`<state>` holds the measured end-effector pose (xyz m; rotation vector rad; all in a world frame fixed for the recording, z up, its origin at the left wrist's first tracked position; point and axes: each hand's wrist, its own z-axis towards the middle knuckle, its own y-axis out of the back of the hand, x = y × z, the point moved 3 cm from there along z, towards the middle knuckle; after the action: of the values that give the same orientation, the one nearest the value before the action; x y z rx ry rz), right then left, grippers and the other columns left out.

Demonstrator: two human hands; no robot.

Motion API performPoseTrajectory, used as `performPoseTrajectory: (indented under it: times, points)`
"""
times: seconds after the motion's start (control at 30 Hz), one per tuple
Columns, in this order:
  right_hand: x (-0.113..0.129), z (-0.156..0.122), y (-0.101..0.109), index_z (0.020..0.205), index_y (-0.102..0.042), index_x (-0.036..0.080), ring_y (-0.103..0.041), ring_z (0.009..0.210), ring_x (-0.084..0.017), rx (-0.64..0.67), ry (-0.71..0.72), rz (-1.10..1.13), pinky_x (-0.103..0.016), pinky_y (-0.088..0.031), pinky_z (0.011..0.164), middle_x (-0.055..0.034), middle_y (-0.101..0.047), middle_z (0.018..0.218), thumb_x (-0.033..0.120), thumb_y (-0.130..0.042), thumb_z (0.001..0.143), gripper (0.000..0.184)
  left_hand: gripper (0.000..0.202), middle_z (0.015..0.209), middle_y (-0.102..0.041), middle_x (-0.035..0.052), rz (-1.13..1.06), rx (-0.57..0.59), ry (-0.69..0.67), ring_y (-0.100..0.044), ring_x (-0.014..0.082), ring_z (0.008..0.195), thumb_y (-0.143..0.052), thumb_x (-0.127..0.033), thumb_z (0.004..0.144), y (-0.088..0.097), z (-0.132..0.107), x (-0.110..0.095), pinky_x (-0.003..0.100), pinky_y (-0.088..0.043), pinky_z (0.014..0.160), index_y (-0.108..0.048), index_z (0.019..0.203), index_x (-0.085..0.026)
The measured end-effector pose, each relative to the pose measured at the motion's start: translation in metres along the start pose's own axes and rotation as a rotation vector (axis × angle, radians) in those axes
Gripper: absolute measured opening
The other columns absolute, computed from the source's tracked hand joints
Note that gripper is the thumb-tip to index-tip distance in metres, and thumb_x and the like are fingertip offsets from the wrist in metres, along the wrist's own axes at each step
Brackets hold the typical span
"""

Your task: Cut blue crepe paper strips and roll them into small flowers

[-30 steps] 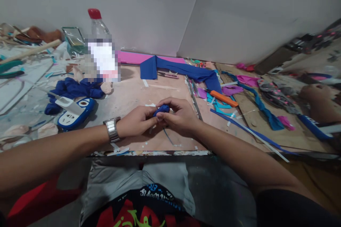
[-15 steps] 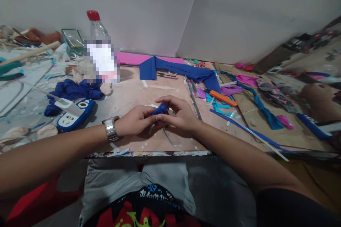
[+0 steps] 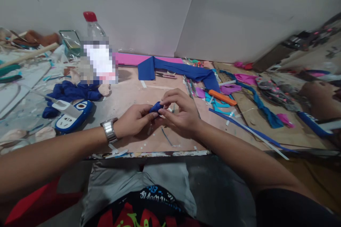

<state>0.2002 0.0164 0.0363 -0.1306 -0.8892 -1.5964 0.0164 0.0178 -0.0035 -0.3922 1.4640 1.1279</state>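
A small bunched piece of blue fabric (image 3: 156, 107) is held over the board in front of me. My left hand (image 3: 133, 118) pinches its left side between thumb and fingers, with a metal watch on that wrist. At its right end, the thumb and fingertips of my right hand (image 3: 183, 113) close on the fabric. A thin dark strip (image 3: 166, 137) lies on the board just below the hands. Farther back stretches a long folded blue fabric band (image 3: 181, 68).
A blue-and-white power strip (image 3: 73, 117) and crumpled blue fabric (image 3: 70, 91) lie at left, before a red-capped bottle (image 3: 92, 26). An orange cutter (image 3: 222, 97) and a narrow blue strip (image 3: 239, 126) are at right. A person's hand (image 3: 319, 94) shows at far right.
The blue fabric piece has shifted slightly left and turned in my fingers. My right hand's fingers have lifted and drawn back to its right end, uncovering more of it.
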Motion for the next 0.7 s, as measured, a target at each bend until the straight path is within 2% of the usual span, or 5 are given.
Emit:
performPoseTrajectory:
  times: [0.1,0.23,0.37,0.5,0.7]
  points:
    - [0.0002,0.0005,-0.0005,0.104,-0.068,0.022,-0.061,0.079,-0.015,0.005,-0.039,-0.003,-0.034,-0.054,0.076,-0.0041,-0.065,0.096,0.032,-0.079,0.087,0.023,0.031,0.083,-0.073,0.0022,0.076,-0.025,-0.030,-0.064,0.0145,0.073,-0.052,-0.039,0.101,0.0012,-0.0011,-0.0029,0.025,-0.046,0.066,-0.070,0.096,-0.015]
    - [-0.0002,-0.0002,-0.0005,0.098,-0.071,0.022,-0.062,0.080,-0.015,-0.018,-0.033,0.002,-0.033,-0.055,0.075,-0.0043,-0.066,0.096,0.029,-0.079,0.087,0.016,0.029,0.082,-0.073,0.0023,0.132,-0.023,-0.052,-0.063,0.0142,0.071,-0.052,-0.037,0.101,0.0008,-0.0035,-0.0040,0.025,-0.045,0.065,-0.071,0.098,-0.015]
    - [-0.0032,-0.0028,-0.0008,0.098,-0.073,0.023,-0.063,0.082,-0.015,-0.023,-0.015,0.004,-0.031,-0.055,0.073,-0.0038,-0.065,0.098,0.024,-0.080,0.086,0.014,0.033,0.081,-0.071,0.0028,0.122,-0.041,-0.060,-0.060,0.0136,0.069,-0.052,-0.041,0.101,0.0007,-0.0044,-0.0055,0.025,-0.044,0.064,-0.070,0.097,-0.014]
    - [-0.0048,-0.0045,-0.0014,0.097,-0.075,0.024,-0.063,0.084,-0.016,-0.018,-0.008,-0.036,-0.033,-0.055,0.075,-0.0034,-0.065,0.097,0.025,-0.079,0.087,0.011,0.035,0.075,-0.067,0.0009,0.114,-0.044,-0.070,-0.057,0.0125,0.067,-0.051,-0.044,0.102,0.0007,-0.0037,-0.0062,0.024,-0.042,0.061,-0.068,0.092,-0.014]
    - [-0.0030,-0.0033,-0.0013,0.095,-0.075,0.023,-0.064,0.085,-0.016,-0.014,-0.005,-0.043,-0.032,-0.055,0.074,-0.0036,-0.065,0.094,0.024,-0.076,0.089,0.006,0.036,0.080,-0.070,0.0020,0.104,-0.021,-0.047,-0.059,0.0137,0.070,-0.049,-0.044,0.103,-0.0008,-0.0028,-0.0041,0.026,-0.044,0.066,-0.069,0.097,-0.015]
